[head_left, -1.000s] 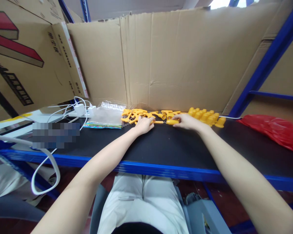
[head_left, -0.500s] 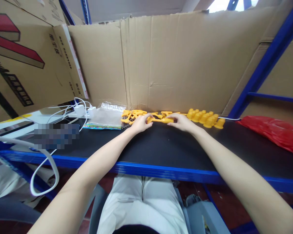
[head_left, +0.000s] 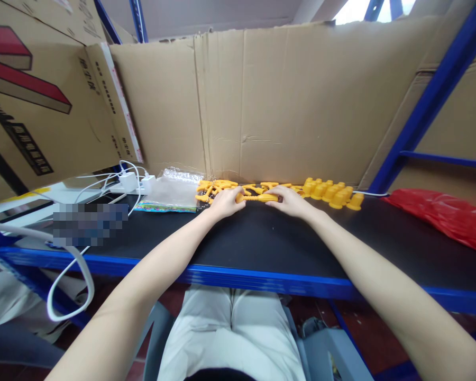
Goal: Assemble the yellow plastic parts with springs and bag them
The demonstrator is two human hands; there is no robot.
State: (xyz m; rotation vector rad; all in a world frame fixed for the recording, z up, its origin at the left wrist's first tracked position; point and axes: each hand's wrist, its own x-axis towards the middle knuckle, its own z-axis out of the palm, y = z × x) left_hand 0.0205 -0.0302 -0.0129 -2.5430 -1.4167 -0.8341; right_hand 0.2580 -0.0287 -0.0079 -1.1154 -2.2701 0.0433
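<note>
While my left hand (head_left: pixel 226 203) and right hand (head_left: pixel 290 201) grip opposite ends of a yellow piece (head_left: pixel 257 198), well back from the front edge of the desk (head_left: pixel 277 243), even pressure and a level hold should serve best. Loose yellow parts (head_left: pixel 227 183) crowd the far edge behind; yellow cups (head_left: pixel 328 191) restrict room rightward. Cardboard (head_left: pixel 321 106) bars reach beyond.

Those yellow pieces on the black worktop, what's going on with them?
A person's two bare hands hold what looks like one long yellow piece above the black worktop: the left hand has its grip near one end, the right hand near the other. Behind the left hand lies a jumble of yellow parts, beside a clear plastic bag. Yellow cup-shaped pieces stand grouped beyond the right hand.
</note>
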